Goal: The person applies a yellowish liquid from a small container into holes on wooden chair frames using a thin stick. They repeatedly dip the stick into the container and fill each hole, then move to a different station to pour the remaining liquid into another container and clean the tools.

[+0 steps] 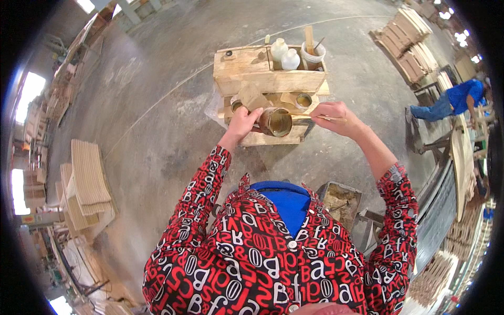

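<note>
In front of me my left hand (243, 123) grips a brown-stained can (265, 122) by its side. The can is tipped toward me, so its open mouth and the murky brownish stuff inside show. My right hand (333, 116) is closed on a thin wooden stick (300, 115), which reaches to the can's rim; whether its tip dips into the contents I cannot tell. Close behind the left hand lies a flat piece of wood (252, 95), partly over another open can (236, 105). A small open tin (303, 101) with yellowish contents stands behind the stick.
Behind the cans stands a wooden box (241, 81) holding white bottles (279, 50) and a white bucket (313, 59) with sticks in it. A grimy bin (340, 202) sits at my right. Stacked boards (90, 181) stand left; a person in blue (457, 100) is far right.
</note>
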{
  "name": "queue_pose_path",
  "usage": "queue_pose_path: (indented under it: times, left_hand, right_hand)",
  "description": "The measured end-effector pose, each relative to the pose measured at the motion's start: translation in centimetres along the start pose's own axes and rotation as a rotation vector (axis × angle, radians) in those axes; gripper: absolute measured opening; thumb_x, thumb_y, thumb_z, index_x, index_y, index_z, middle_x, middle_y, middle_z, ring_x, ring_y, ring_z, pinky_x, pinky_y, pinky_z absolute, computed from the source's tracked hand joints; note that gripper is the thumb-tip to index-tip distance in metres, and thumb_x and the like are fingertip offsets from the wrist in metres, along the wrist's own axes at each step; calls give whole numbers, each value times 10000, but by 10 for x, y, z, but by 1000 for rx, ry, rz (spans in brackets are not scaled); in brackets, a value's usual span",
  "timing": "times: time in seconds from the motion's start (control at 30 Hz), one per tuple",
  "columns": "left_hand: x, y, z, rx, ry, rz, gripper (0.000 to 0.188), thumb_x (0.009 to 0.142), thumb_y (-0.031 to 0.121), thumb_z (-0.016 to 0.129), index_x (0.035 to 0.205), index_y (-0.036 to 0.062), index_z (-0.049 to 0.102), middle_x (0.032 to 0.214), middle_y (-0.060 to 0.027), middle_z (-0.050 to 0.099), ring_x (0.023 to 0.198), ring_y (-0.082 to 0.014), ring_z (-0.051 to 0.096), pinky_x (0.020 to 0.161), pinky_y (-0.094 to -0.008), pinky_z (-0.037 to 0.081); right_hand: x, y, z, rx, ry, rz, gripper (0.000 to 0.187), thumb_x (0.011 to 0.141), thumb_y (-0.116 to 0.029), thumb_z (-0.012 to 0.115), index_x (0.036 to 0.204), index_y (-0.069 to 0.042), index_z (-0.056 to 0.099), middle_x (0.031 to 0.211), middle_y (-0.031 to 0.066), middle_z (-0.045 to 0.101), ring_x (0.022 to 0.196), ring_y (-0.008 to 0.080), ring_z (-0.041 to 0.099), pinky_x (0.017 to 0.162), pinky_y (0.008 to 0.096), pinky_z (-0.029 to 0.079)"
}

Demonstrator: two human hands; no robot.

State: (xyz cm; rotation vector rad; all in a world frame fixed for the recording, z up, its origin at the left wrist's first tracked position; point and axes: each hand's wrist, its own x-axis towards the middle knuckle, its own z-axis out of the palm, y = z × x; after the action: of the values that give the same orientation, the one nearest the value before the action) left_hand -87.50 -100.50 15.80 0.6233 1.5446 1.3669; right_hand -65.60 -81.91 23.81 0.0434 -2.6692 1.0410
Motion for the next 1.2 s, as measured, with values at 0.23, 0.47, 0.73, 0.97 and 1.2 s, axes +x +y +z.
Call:
queue_pose_path:
  times: [0.23,0.47,0.73,0.97,1.2]
  left_hand:
    - [57,41,-29,201,-251,-323,274,877,252,555,1063,50,555,846,-60,642,642,-146,635,528,-279,544]
    - [139,77,-46,437,-500,-385,289,836,297,613,943,31,574,743,-18,605,575,-107,583,484,-257,512]
    - [173,108,-132,591,-444,-393,302,846,308,582,1007,53,574,816,-19,609,657,-119,588,539,-295,512]
    - [75,36,-115,-66,108,-295,304,903,292,516,1076,46,553,895,-45,626,736,-157,624,643,-340,539]
    - [14,13,-139,-97,256,-286,302,926,293,475,1112,65,542,977,-65,623,824,-174,627,690,-355,550]
  right_hand:
    - [33,21,-17,-74,-275,-258,120,692,-44,618,769,-35,525,761,100,552,717,294,577,594,393,464]
    - [46,39,-38,-306,-267,-325,58,712,-122,576,714,-64,573,871,49,591,854,247,583,722,375,474]
    - [26,62,-73,-280,131,137,165,731,-78,549,851,-93,661,941,69,616,889,229,588,770,323,466]
    - [-90,159,-85,72,797,843,192,766,-119,567,905,-27,662,775,64,630,679,128,595,616,258,482]
    - [-53,254,-86,333,849,1116,484,797,-338,643,1159,-40,525,771,73,655,554,109,583,495,236,457]
